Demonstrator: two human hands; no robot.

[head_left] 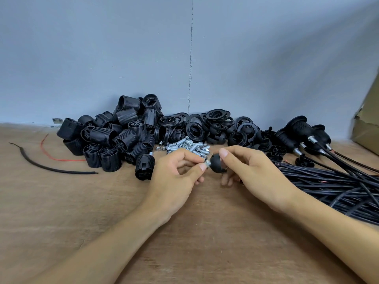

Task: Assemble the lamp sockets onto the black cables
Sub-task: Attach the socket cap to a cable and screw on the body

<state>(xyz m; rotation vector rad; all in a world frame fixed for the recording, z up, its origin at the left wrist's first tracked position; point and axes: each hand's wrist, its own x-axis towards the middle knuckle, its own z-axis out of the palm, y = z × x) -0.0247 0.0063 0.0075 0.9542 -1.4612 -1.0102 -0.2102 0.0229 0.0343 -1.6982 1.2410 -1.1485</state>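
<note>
Two bare forearms enter from the bottom edge and meet at centre frame above the wooden table (61,212). Left hand (176,177): fingers curled, thumb and forefinger pinching a small metal fitting (206,162). Right hand (252,175): thumb on top, fingers curled beneath, gripping a black domed socket cap (217,163). Fitting and cap touch, the fitting at the cap's left end; both are held just above the table. Whether the fitting is threaded in cannot be told.

Lower right of the frame: a thick bundle of black cables (328,185) lies on the table and runs off the right edge, passing close behind the right wrist.

Left of the frame: one loose black cable offcut (51,169) lies curved on the table, with a thin red wire (53,158) just behind it.

Beyond the hands, centre: a small heap of metal threaded tubes (184,146), close to the fingertips. Left of that, a large pile of black ribbed socket bodies (114,138), some upright, some on their sides. Right of centre, against the wall, a pile of black rings (217,115) and further domed caps (246,136).

Right, further back: several assembled sockets (299,130) lie on their sides, each with a metal tube and black cable leading from it toward the bundle.

Far right edge: part of a cardboard box (367,124). Grey-blue wall (123,48) behind all, with a vertical seam at centre.
</note>
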